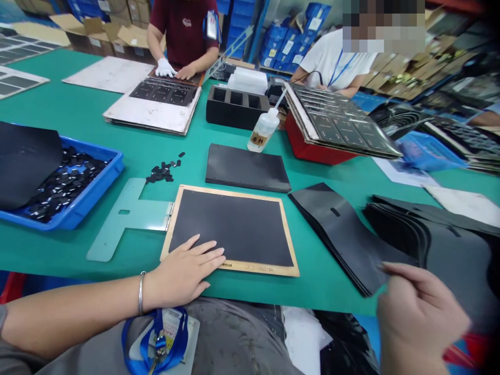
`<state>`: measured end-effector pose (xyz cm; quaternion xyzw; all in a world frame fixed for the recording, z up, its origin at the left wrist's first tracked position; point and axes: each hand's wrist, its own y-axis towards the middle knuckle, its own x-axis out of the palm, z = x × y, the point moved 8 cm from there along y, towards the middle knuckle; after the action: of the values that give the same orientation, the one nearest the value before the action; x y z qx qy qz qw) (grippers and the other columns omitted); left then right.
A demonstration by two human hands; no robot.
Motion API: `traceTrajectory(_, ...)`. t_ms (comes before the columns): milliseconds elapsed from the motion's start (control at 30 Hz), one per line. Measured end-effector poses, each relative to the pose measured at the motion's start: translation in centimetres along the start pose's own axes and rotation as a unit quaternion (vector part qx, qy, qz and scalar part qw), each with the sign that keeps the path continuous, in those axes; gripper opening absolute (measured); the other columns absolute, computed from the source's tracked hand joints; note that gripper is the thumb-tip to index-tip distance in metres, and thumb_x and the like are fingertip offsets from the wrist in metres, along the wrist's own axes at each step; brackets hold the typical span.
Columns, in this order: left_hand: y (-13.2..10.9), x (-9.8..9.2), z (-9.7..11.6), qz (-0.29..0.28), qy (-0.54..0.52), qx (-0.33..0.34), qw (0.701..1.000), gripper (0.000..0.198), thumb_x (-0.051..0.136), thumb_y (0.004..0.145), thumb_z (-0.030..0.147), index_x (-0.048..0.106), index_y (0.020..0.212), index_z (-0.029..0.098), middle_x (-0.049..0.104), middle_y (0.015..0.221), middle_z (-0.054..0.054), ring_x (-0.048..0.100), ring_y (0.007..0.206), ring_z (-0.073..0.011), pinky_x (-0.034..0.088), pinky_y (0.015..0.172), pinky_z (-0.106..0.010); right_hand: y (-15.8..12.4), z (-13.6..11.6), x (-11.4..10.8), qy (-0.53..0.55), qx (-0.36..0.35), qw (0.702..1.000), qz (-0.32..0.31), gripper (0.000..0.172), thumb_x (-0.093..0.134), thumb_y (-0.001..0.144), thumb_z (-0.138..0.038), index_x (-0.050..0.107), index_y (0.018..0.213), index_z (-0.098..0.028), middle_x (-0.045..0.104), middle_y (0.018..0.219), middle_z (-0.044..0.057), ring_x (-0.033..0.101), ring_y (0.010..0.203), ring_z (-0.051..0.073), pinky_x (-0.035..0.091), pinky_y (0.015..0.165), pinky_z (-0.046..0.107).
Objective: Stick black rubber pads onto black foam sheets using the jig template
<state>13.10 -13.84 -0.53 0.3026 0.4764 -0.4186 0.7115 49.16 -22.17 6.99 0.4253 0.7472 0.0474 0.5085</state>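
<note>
1. Resting palm-down with its fingers straight and spread, the left hand [183,273] pressed on the near left corner of the flat black rectangular panel with a tan border [234,229] and gripped nothing.
2. The panel lay on the green table top [128,140] directly before the person, its left edge meeting a pale green T-shaped plastic template [125,216].
3. The right hand [417,317], blurred, was raised at the near right with its fingers curled beside the near edge of the fanned stack of thin black sheets [339,229]. Whether it pinched a sheet could not be told.
4. The stack lay just right of the panel, apart from it.
5. A blue plastic tray [97,190] holding small black pieces stood at the left. A few loose black chips [164,171] lay near a dark grey rectangular sheet [246,166], and a white squeeze bottle [263,130] stood tilted beyond that sheet.
6. A co-worker's white-gloved hand [164,67] rested across the table.
</note>
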Motion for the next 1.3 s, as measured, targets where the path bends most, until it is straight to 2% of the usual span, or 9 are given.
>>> traceTrajectory(100,-0.1,0.3,0.3,-0.001,0.007,-0.009,1.0,0.059,0.045,0.087,0.037,0.028,0.141,0.022,0.032,0.147,-0.004,0.021,0.137,-0.024,0.008,0.112,-0.047,-2.2,-10.3,3.4,0.101,-0.211,0.967,-0.096,0.018,0.044,0.081,-0.024,0.062,0.082,-0.027,0.065,0.086,0.007,0.061,0.089,0.026,0.046,0.083,0.045)
traceTrajectory(267,-1.4,0.3,0.3,0.011,0.028,-0.019,0.999,0.062,0.048,0.085,0.039,0.028,0.141,0.02,0.032,0.146,-0.007,0.025,0.136,-0.0231,0.01,0.112,-0.046,-9.7,-20.2,10.0,0.112,-0.39,0.843,-0.354,0.03,0.042,0.087,-0.02,0.059,0.111,-0.023,0.061,0.118,0.006,0.052,0.113,0.022,0.032,0.102,0.049)
traceTrajectory(433,-4.9,0.1,-2.2,0.045,0.096,-0.1,0.989,0.064,0.048,0.085,0.038,0.027,0.141,0.016,0.026,0.148,-0.01,0.022,0.136,-0.0265,0.016,0.111,-0.046,-14.6,-20.7,12.8,0.065,-0.433,0.777,-0.453,0.042,0.042,0.09,-0.027,0.044,0.132,-0.026,0.041,0.139,0.002,0.033,0.131,0.021,0.021,0.11,0.052)
traceTrajectory(767,-7.4,-1.3,-3.6,0.092,-0.094,-0.151,0.98,0.049,0.047,0.086,0.027,0.039,0.135,0.025,0.046,0.138,-0.008,0.035,0.131,-0.0253,0.017,0.11,-0.053,-14.3,-20.8,12.3,0.061,-0.432,0.774,-0.458,0.041,0.047,0.088,-0.025,0.048,0.129,-0.026,0.046,0.135,0.003,0.038,0.127,0.025,0.026,0.106,0.057)
traceTrajectory(833,-8.7,-1.6,-5.6,0.166,-0.268,-0.234,0.92,0.045,0.046,0.086,0.027,0.042,0.131,0.024,0.056,0.126,-0.009,0.046,0.122,-0.0238,0.03,0.106,-0.049,-13.4,-20.8,12.0,0.095,-0.422,0.786,-0.441,0.035,0.047,0.088,-0.023,0.053,0.122,-0.025,0.053,0.128,0.005,0.045,0.123,0.023,0.03,0.105,0.054)
traceTrajectory(1000,-11.6,0.7,-9.5,0.323,-0.69,-0.384,0.522,0.057,0.052,0.081,0.023,0.032,0.134,0.018,0.062,0.094,-0.008,0.058,0.071,-0.013,0.05,0.067,-0.029,-10.5,-20.6,11.7,0.184,-0.394,0.825,-0.361,0.026,0.047,0.087,-0.019,0.059,0.109,-0.025,0.064,0.111,0.005,0.056,0.109,0.02,0.038,0.101,0.049)
traceTrajectory(1067,-11.1,0.8,-9.2,0.343,-0.754,-0.355,0.434,0.064,0.052,0.079,0.02,0.026,0.138,0.019,0.059,0.083,-0.003,0.053,0.062,-0.0098,0.046,0.059,-0.024,-9.7,-20.9,11.9,0.2,-0.392,0.828,-0.346,0.024,0.048,0.087,-0.018,0.059,0.106,-0.025,0.065,0.106,0.004,0.058,0.106,0.02,0.038,0.1,0.049)
traceTrajectory(1167,-10.1,-0.3,-8.2,0.347,-0.742,-0.303,0.487,0.074,0.051,0.082,0.021,0.01,0.143,0.029,0.053,0.071,0.003,0.047,0.055,-0.0084,0.04,0.052,-0.021,-8.5,-21.2,11.8,0.229,-0.384,0.833,-0.325,0.02,0.048,0.086,-0.017,0.06,0.099,-0.026,0.066,0.1,0.003,0.059,0.101,0.02,0.039,0.098,0.048)
traceTrajectory(1300,-8.0,-3.1,-8.2,0.278,-0.572,-0.266,0.724,0.06,0.052,0.084,0.029,0.029,0.139,0.027,0.052,0.067,0.003,0.047,0.056,-0.0102,0.042,0.056,-0.024,-6.4,-20.0,11.5,0.284,-0.307,0.865,-0.279,0.019,0.049,0.086,-0.017,0.06,0.099,-0.026,0.065,0.096,0.004,0.06,0.095,0.02,0.045,0.089,0.042)
